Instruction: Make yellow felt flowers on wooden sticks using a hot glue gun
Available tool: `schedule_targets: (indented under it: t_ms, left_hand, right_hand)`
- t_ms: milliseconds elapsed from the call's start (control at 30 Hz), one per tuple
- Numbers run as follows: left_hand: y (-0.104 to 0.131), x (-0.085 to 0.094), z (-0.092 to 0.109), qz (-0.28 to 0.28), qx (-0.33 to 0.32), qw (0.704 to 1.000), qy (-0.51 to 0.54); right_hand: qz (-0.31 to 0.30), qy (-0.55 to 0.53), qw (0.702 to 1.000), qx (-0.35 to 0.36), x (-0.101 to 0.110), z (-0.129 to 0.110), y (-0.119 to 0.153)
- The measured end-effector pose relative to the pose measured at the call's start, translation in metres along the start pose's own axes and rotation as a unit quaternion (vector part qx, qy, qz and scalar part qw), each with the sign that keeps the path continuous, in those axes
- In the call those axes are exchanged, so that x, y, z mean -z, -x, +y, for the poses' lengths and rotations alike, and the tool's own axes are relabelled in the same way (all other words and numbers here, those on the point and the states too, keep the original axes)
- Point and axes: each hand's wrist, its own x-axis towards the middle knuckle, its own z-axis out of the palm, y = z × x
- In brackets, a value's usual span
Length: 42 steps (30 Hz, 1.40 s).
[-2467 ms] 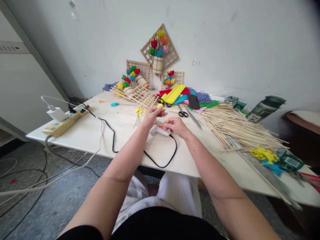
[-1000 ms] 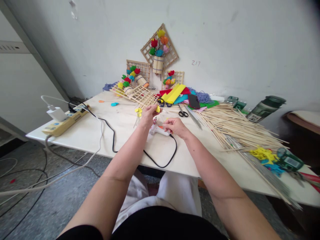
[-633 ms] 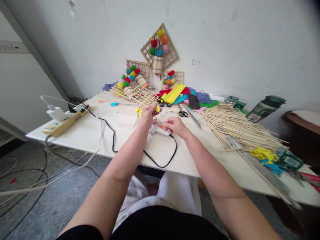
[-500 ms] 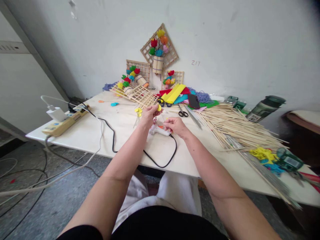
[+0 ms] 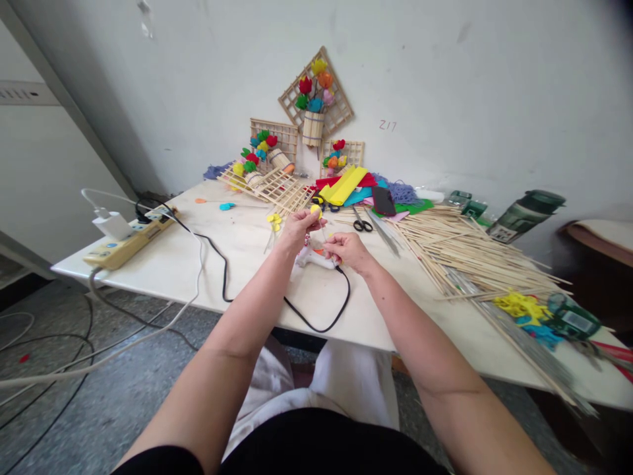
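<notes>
The left hand [image 5: 295, 227] pinches a small yellow flower piece [image 5: 316, 210] just above the white glue gun [image 5: 312, 259]; the right hand [image 5: 347, 251], beside the gun, pinches a thin stick [image 5: 325, 236].

One head-worn camera looks forward and down from close above the table [image 5: 247, 277], facing the wall [image 5: 445, 79].

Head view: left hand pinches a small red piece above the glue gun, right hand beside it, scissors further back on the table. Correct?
Not quite. In the head view the piece pinched in the left hand is yellow, not red. The rest holds: it sits above the glue gun, the right hand is beside it, and the scissors lie further back on the table.
</notes>
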Motion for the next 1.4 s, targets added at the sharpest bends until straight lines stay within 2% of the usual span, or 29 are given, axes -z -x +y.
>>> schedule_targets:
  t_ms: [167,367,500,600,767,1400]
  left_hand:
    - [-0.0003,0.0,-0.0009,0.007,-0.016,1.0,-0.004]
    - [-0.0004,-0.0001,-0.0025,-0.022,0.001,1.0,-0.006]
    - [-0.0008,0.0012,-0.0031,-0.028,-0.013,0.999,-0.019]
    - [-0.0009,0.0009,-0.003,-0.024,-0.018,0.999,-0.021]
    - [0.0007,-0.0022,-0.0014,-0.02,0.01,1.0,-0.018]
    - [0.0003,0.0004,-0.0007,-0.005,-0.018,1.0,-0.024]
  right_hand:
    - [0.0,0.003,1.0,0.008,-0.0001,0.0002,-0.0001]
    - [0.012,0.006,1.0,0.002,-0.0002,-0.0009,0.0002]
    - [0.007,0.015,1.0,0.003,-0.0013,-0.0026,0.0013]
    - [0.006,0.018,1.0,0.008,-0.0015,-0.0022,0.0011]
    - [0.021,0.008,1.0,0.007,-0.0014,-0.0009,-0.0001]
    - [-0.007,0.023,1.0,-0.006,-0.003,-0.0085,0.0051]
